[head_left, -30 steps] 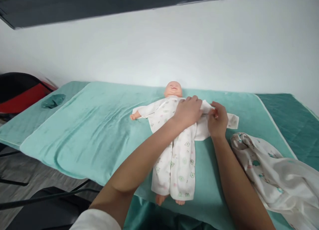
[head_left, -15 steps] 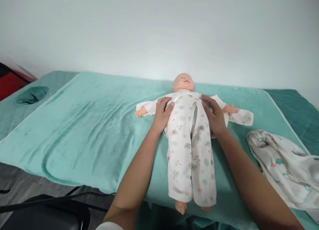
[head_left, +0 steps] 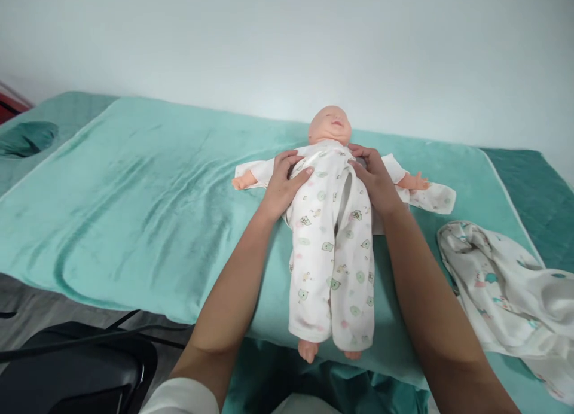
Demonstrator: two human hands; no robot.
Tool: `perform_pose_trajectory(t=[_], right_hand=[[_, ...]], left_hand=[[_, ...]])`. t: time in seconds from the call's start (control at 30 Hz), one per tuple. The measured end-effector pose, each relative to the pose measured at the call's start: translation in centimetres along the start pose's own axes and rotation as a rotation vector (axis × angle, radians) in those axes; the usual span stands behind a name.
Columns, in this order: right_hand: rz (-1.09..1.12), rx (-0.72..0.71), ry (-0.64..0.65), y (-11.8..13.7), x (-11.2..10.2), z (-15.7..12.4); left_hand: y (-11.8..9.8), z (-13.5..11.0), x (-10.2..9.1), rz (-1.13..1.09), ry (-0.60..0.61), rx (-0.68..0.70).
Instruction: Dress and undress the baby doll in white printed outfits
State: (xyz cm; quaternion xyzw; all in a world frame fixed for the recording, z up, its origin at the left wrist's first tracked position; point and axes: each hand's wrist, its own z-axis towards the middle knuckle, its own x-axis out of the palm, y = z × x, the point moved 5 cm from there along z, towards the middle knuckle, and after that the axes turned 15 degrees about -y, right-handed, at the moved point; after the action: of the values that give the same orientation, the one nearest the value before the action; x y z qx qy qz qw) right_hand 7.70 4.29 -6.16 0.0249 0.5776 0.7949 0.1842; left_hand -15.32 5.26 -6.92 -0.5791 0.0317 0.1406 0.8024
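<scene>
A baby doll (head_left: 329,125) lies face up on a turquoise cloth, dressed in white printed baby trousers (head_left: 314,252) pulled high over its chest. A white top (head_left: 258,170) shows at its arms. My left hand (head_left: 284,183) rests on the side of the trousers' waist at the left, thumb spread apart from the fingers. On the opposite side my right hand (head_left: 374,177) lies over the waist, its fingertips near the upper edge and its thumb apart. Both hands touch the cloth. Bare feet (head_left: 308,350) stick out of the trouser legs.
The turquoise cloth (head_left: 134,222) covers a padded table with a face hole (head_left: 27,139) at the left. A crumpled white printed cloth (head_left: 502,288) lies at the right. A black chair (head_left: 81,372) stands at lower left; a pale wall (head_left: 269,43) is behind.
The view has shifted, so the doll and table appear slightly higher and the doll's legs farther left. My hands stay at the trousers' waist, with little visible movement over the doll.
</scene>
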Motion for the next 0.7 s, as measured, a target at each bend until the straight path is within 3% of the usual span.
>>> perform_pose_trajectory(t=[0.23, 0.47, 0.57, 0.7], right_hand=[[-0.027, -0.007, 0.131, 1.9, -0.3, -0.5], [-0.086, -0.139, 0.106, 2.7, -0.4, -0.7], [-0.097, -0.184, 0.045, 5.9, -1.9, -1.3], [0.245, -0.225, 0.185, 12.7, -3.6, -4.2]], left_hand=[[-0.2, -0.1, -0.3, 0.008, -0.015, -0.017], [-0.2, -0.2, -0.2, -0.025, -0.046, 0.001], [-0.2, -0.1, -0.3, 0.001, -0.062, 0.011], [-1.0, -0.2, -0.5, 0.028, -0.087, 0.031]])
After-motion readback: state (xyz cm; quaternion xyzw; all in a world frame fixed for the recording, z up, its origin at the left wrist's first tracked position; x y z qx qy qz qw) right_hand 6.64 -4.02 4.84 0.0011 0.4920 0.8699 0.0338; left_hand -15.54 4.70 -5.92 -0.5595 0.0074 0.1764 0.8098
